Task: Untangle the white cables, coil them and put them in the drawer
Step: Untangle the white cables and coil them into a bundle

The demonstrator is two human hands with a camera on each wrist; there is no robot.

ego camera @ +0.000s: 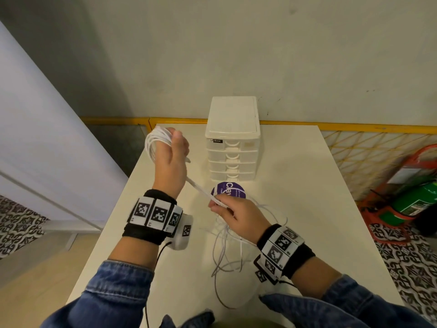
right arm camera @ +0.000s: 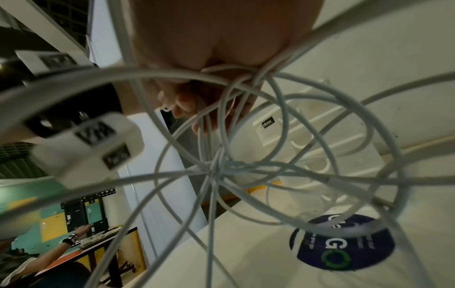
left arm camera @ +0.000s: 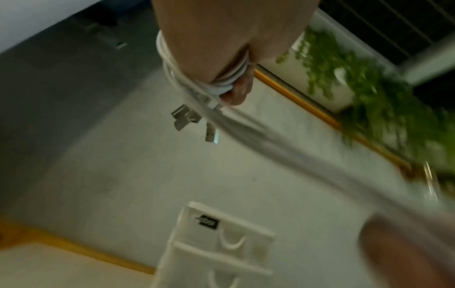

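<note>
White table against a pale wall, seen from above. White cables wound in several turns round the left hand, raised above the table's left edge; fingers curled over the coil, connector ends dangling below the fist in the left wrist view. Taut strands running down and right to the right hand, pinched between its fingertips. Remaining slack heaped in loose, crossing loops on the table below the right hand; individual cables not separable. Drawer unit upright at the table's far edge, all drawers closed, contents not visible. Round purple sticker in front of the unit, partly covered by strands and fingers, text cut off. Left wrist view blurred.
</note>
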